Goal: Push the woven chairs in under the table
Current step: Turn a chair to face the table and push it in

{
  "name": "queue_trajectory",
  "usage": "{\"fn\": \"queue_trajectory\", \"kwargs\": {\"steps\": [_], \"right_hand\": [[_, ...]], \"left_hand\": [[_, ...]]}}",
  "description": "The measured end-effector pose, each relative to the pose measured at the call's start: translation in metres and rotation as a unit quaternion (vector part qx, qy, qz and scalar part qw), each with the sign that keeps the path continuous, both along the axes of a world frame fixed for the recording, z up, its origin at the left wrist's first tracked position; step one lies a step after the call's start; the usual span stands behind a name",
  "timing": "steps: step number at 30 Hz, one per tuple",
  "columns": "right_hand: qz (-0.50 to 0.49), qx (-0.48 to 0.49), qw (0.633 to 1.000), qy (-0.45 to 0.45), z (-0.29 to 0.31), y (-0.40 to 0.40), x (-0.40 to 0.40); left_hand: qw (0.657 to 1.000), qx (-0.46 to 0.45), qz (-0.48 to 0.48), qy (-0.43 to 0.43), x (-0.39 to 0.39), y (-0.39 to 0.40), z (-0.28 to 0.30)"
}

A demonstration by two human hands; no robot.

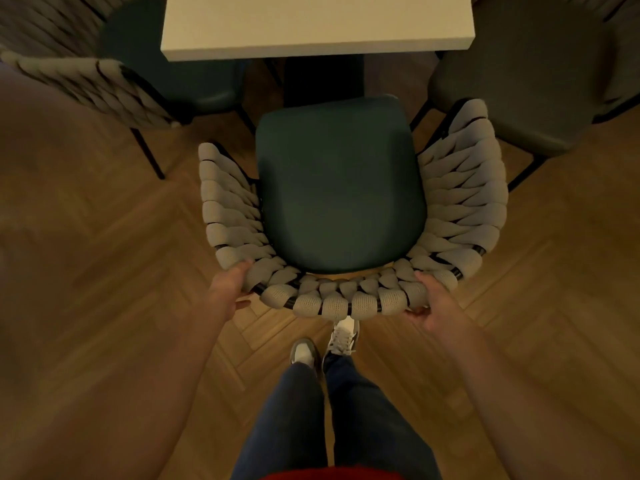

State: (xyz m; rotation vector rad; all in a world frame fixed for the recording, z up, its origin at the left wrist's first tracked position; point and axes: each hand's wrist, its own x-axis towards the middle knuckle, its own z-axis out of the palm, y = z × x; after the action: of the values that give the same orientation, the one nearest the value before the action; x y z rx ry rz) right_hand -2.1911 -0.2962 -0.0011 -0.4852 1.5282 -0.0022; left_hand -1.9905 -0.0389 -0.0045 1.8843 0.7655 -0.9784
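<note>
A woven chair [341,188] with a dark green seat and a beige woven back stands right below me, facing the white table [317,26]. The front of its seat lies just short of the table's near edge. My left hand [230,289] grips the left end of the curved woven back, fingers over the top and thumb underneath. My right hand [431,303] grips the right end of the back the same way. A second woven chair [104,84] stands at the table's left side and a third chair [526,81] at its right side.
The floor [104,271] is herringbone wood. My two feet [325,344] stand close behind the chair back. The table's dark central post [323,79] rises just beyond the seat. Thin black chair legs [149,150] stick out to either side.
</note>
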Motion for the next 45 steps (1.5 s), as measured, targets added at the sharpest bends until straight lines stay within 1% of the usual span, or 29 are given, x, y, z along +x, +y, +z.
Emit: {"fn": "queue_trajectory", "kwargs": {"steps": [6,11,14,19,22,34,38,43,45], "right_hand": [[-0.017,-0.001,1.000,-0.009,-0.002,-0.015,0.025],[-0.013,0.004,1.000,-0.026,-0.002,-0.026,0.052],[-0.009,0.009,1.000,-0.016,-0.003,-0.028,0.070],[-0.039,0.031,0.999,-0.012,-0.006,-0.021,0.096],[-0.050,0.027,0.998,-0.011,-0.010,-0.014,0.104],[-0.069,0.006,0.998,0.003,-0.010,-0.006,0.103],[-0.053,0.004,0.999,0.013,-0.009,0.001,0.094],[-0.037,0.004,0.999,-0.015,-0.007,0.004,0.081],[-0.030,0.004,0.999,-0.026,-0.006,0.004,0.077]], "left_hand": [[0.999,-0.001,-0.031,-0.012,0.033,-0.017,-0.002],[1.000,0.012,-0.011,-0.019,0.064,-0.035,0.002],[1.000,0.022,-0.005,-0.016,0.081,-0.036,0.002],[0.999,0.040,-0.002,-0.020,0.113,-0.037,0.004],[0.999,0.044,-0.005,-0.021,0.126,-0.036,0.004],[0.999,0.039,-0.032,0.003,0.130,-0.031,0.006],[0.998,0.037,-0.042,0.008,0.124,-0.030,0.009],[0.996,0.029,-0.078,0.017,0.123,-0.023,0.010],[0.994,0.041,-0.103,0.010,0.123,-0.020,0.011]]}}
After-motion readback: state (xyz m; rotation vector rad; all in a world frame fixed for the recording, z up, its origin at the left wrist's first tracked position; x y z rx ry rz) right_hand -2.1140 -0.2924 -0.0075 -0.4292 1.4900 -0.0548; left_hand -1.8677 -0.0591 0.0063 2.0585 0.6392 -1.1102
